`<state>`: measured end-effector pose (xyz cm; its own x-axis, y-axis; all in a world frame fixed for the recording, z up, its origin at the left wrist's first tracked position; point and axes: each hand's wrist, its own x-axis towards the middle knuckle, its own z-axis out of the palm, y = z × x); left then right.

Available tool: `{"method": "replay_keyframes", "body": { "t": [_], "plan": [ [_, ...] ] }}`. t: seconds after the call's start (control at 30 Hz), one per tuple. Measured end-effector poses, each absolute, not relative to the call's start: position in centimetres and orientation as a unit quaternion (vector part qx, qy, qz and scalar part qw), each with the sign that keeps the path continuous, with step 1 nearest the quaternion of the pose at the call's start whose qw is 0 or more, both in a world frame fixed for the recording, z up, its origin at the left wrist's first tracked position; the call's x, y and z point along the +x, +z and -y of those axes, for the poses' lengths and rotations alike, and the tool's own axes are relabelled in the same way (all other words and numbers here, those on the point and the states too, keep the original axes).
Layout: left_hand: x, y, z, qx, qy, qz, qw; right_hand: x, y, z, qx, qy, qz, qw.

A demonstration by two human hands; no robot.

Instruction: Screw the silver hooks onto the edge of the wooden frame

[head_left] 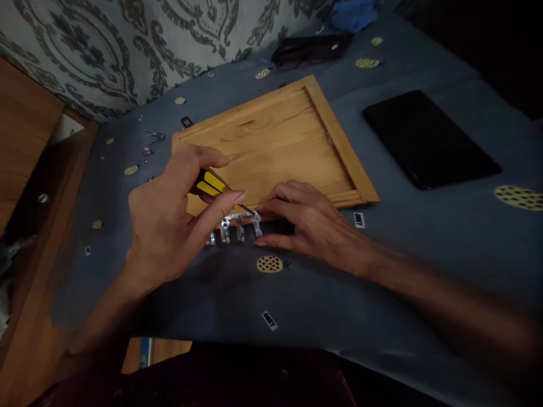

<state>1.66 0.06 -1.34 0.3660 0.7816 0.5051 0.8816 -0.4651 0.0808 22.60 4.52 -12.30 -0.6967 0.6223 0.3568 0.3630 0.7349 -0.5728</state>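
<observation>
My left hand [165, 209] is closed around the black and yellow handle of a screwdriver [213, 182]. The shaft slants down to the right, and its tip meets the right end of a silver metal hook rack [240, 221]. This rack lies along the near edge of a wooden board [271, 144] with a raised frame, its several hooks pointing toward me. My right hand [305, 223] pinches the rack's right end, thumb below and fingers above. Any screw under the tip is too small to make out.
A black tablet [430, 138] lies to the right of the board. Behind it are a dark glasses case [311, 50] and a blue cloth [354, 14]. Small metal pieces [148, 148] lie at the left. A wooden cabinet [29, 141] borders the left side.
</observation>
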Motion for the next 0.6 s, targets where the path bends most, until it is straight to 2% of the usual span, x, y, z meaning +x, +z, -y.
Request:
{"method": "replay_keyframes", "body": {
  "t": [0.2,0.4,0.6],
  "plan": [
    [1.54,-1.37,-0.03,-0.826,-0.217,0.502,0.132,22.56,-12.36,-4.52,-0.284,0.235,0.89,0.27],
    [1.24,-0.68,0.09,-0.839,-0.19,0.503,0.076,22.61,-12.25,-4.49,-0.284,0.23,0.892,0.266],
    [1.21,-0.69,0.16,-0.837,-0.201,0.502,0.081,22.63,-12.0,-4.41,-0.288,0.239,0.89,0.261]
  ]
}}
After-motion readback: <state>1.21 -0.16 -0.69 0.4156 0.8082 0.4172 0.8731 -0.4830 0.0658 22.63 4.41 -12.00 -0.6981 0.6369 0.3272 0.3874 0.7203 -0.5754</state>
